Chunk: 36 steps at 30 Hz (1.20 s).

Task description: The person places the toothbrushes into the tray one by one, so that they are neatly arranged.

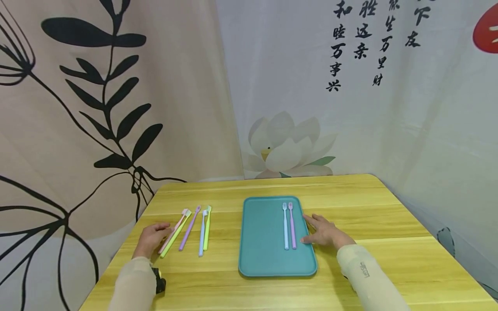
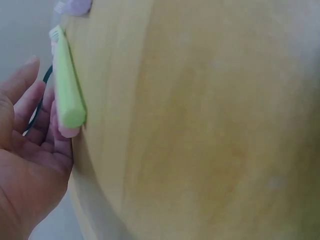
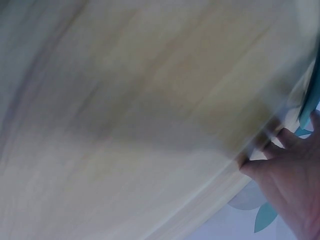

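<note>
On the table's left side lie a pink toothbrush (image 1: pixel 167 240), a green one (image 1: pixel 173 237) against it, a purple one (image 1: pixel 189 230), a blue one (image 1: pixel 202 235) and another green one (image 1: pixel 207 229). My left hand (image 1: pixel 152 239) is beside the pink brush, fingers loosely bent; in the left wrist view the hand (image 2: pixel 37 150) is close against the pink and green brushes (image 2: pixel 69 90). A teal tray (image 1: pixel 258 259) holds a blue toothbrush (image 1: pixel 285 229) and a purple one (image 1: pixel 292 229), side by side. My right hand (image 1: pixel 324 233), fingers spread, rests at the tray's right edge.
The wooden table (image 1: pixel 218 285) has its far edge near a printed cloth backdrop (image 1: pixel 194 108). Table surface lies between the loose brushes and the tray, and to the right of the tray beyond my right arm.
</note>
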Tool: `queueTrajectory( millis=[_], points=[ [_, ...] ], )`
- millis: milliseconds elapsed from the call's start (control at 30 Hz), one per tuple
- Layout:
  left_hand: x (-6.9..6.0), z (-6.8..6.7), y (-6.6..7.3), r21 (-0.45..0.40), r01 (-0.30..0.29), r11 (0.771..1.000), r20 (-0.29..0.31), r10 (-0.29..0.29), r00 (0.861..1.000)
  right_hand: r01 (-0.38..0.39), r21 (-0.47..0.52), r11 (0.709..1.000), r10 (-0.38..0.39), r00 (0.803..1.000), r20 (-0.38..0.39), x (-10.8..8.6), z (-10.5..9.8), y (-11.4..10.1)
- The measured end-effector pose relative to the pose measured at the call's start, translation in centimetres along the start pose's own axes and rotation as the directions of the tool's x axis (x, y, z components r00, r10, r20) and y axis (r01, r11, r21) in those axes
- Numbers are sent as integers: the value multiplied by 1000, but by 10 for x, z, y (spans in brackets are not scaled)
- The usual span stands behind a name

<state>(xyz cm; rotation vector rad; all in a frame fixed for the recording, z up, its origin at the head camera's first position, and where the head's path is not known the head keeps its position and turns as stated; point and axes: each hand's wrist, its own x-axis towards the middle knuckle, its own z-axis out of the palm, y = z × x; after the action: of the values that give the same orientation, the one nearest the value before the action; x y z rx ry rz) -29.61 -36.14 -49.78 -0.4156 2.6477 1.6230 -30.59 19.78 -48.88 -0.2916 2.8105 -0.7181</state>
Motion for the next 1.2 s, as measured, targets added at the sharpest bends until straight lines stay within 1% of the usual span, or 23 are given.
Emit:
queueTrajectory(
  millis=[100, 200, 267, 433, 533, 700, 800, 967, 1033, 1200],
  points=[
    [1, 1, -4, 3, -3, 1000, -16, 3, 1000, -3, -4, 1000, 3, 1000, 1, 0, 0, 0],
    [3, 2, -8, 21, -19, 1000, -35, 20, 999, -5, -4, 1000, 5, 1000, 3, 0, 0, 0],
    [2, 2, -9, 24, -33, 999, -39, 34, 999, -5, -9, 1000, 5, 1000, 3, 0, 0, 0],
    [-4, 4, -7, 32, -56, 998, -49, 58, 997, 2, -17, 1000, -2, 1000, 1, 1, 0, 0],
    [-6, 5, -6, 47, -55, 997, -53, 57, 997, 5, -18, 1000, -5, 1000, 2, 1, 1, 0],
    [-5, 7, -5, 66, -59, 996, -71, 64, 995, 7, -9, 1000, -7, 1000, 4, -1, 0, 0],
    [-2, 8, -3, 99, -66, 993, -88, 75, 993, 12, -7, 1000, -12, 1000, 1, -1, -1, 1],
    [-1, 9, 0, 174, -46, 984, -107, 65, 992, 7, -8, 1000, -7, 1000, 6, -1, -1, 1],
    [-1, 9, 1, 190, -33, 981, -104, 54, 993, 2, -6, 1000, -2, 1000, 7, -1, -1, 1],
    [-4, 8, 4, 228, -42, 973, -96, 65, 993, -7, 3, 1000, 7, 1000, 9, -1, 0, 1]
  ],
)
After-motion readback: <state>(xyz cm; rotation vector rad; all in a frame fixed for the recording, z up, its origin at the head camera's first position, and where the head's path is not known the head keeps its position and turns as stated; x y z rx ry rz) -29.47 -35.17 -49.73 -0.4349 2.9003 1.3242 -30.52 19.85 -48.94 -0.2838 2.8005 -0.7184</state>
